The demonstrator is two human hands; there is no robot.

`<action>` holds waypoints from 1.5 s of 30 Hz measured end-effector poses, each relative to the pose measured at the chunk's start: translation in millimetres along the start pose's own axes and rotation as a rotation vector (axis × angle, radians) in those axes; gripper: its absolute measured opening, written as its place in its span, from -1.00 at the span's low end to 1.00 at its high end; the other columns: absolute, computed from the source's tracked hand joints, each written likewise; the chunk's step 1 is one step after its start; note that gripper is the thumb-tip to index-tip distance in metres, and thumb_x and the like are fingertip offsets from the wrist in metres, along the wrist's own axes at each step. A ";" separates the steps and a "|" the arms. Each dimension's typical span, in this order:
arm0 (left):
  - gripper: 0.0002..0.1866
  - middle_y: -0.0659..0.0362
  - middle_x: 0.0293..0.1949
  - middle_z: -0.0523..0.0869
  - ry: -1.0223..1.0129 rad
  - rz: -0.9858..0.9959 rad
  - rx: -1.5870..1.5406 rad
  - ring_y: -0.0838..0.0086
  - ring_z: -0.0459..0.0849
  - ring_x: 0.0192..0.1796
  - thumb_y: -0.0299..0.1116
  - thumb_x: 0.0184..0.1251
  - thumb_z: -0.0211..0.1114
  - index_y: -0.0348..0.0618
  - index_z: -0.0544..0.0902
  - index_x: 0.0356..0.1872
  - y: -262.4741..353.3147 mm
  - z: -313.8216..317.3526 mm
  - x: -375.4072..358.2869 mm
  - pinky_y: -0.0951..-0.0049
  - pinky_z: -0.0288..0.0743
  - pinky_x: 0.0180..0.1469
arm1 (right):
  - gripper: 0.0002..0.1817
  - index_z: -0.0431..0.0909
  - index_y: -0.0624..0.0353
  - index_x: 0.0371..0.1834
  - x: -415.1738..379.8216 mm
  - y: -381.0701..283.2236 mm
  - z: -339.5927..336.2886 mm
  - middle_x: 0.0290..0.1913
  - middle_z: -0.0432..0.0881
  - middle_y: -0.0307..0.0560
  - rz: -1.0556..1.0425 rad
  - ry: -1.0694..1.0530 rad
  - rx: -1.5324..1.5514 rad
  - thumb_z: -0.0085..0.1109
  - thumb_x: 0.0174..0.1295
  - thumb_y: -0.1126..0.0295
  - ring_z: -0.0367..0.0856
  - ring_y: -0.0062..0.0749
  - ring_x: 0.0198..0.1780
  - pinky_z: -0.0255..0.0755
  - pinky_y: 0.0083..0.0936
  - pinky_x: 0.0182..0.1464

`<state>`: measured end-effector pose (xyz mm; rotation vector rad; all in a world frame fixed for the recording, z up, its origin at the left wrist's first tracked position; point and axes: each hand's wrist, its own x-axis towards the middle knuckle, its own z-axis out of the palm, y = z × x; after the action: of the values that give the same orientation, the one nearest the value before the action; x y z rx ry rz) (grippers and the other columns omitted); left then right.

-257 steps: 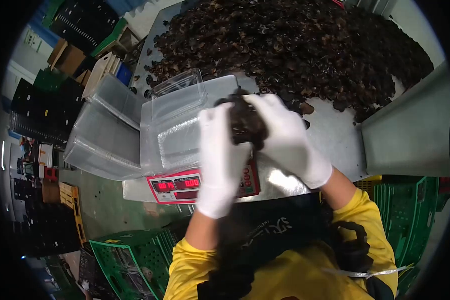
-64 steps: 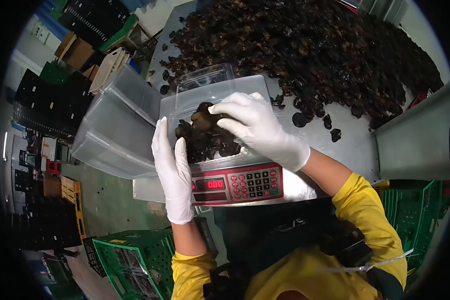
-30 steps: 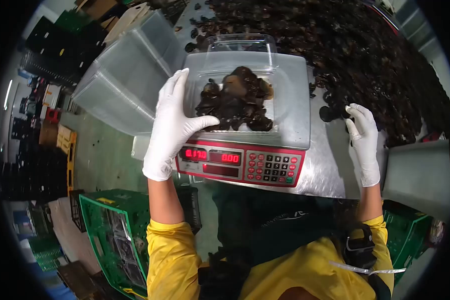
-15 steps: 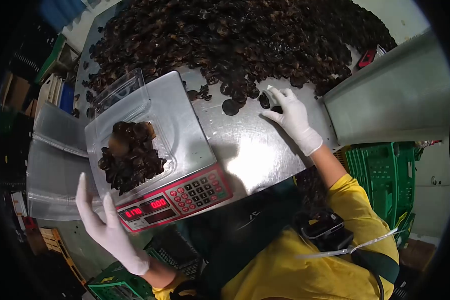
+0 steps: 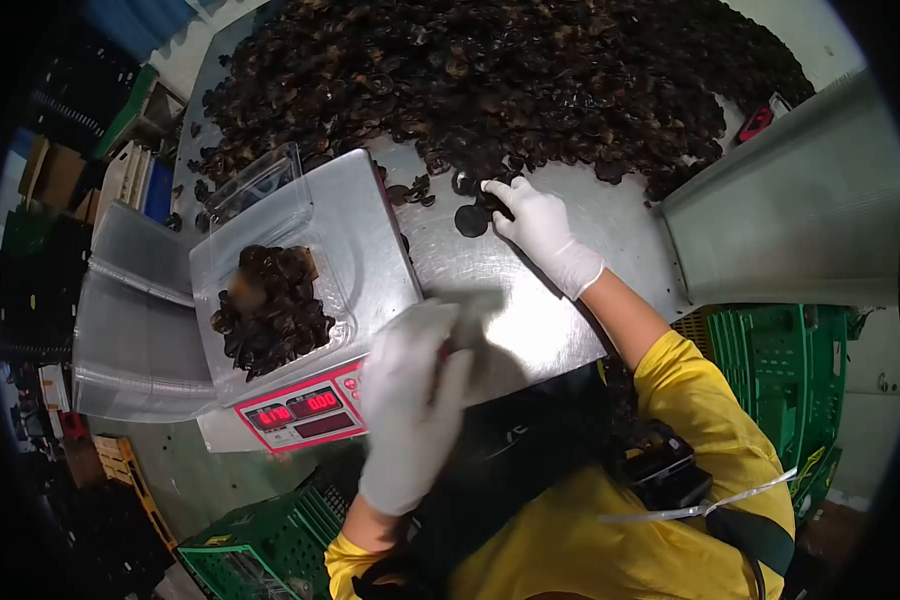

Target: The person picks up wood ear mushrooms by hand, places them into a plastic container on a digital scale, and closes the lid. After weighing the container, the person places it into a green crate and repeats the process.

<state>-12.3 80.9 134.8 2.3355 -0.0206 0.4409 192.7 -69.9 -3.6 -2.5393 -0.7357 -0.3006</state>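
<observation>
My right hand [image 5: 535,222], in a white glove, reaches to the front edge of the pile of dark, ear-like pieces [image 5: 470,80], fingers pinched around one or more of them. My gloved left hand [image 5: 415,390] is blurred in front of the scale's keypad; its fingers are partly smeared and what they hold, if anything, is unclear. A clear plastic tray [image 5: 342,300] with a heap of dark pieces [image 5: 270,310] rests on the metal scale [image 5: 385,240]. The red display panel [image 5: 300,412] is lit.
Stacked clear plastic trays [image 5: 135,340] stand left of the scale. A metal chute-like panel [image 5: 790,200] rises at the right, with green crates [image 5: 770,370] below it. Another green crate [image 5: 260,540] is at the lower left. A red object [image 5: 757,122] lies at the upper right.
My left hand has swung right, from the scale's left front corner to its keypad. My right hand has moved left along the pile's edge and its fingers have closed. The view has shifted slightly.
</observation>
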 end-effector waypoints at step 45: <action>-0.62 0.00 0.35 0.46 0.411 -0.122 0.710 0.08 0.42 0.36 -0.62 0.27 0.21 -0.20 0.60 0.13 -46.9 -35.9 -19.7 0.13 0.28 0.37 | -0.81 0.70 0.22 -0.19 -75.3 18.2 -115.9 -0.27 0.60 -0.15 -0.024 -0.131 0.421 0.31 0.12 0.60 0.63 -0.40 -0.22 0.49 -0.56 -0.16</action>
<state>-35.2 137.0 120.5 2.8494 0.5533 0.9821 131.3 -174.9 64.5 -2.1650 -0.7855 0.0154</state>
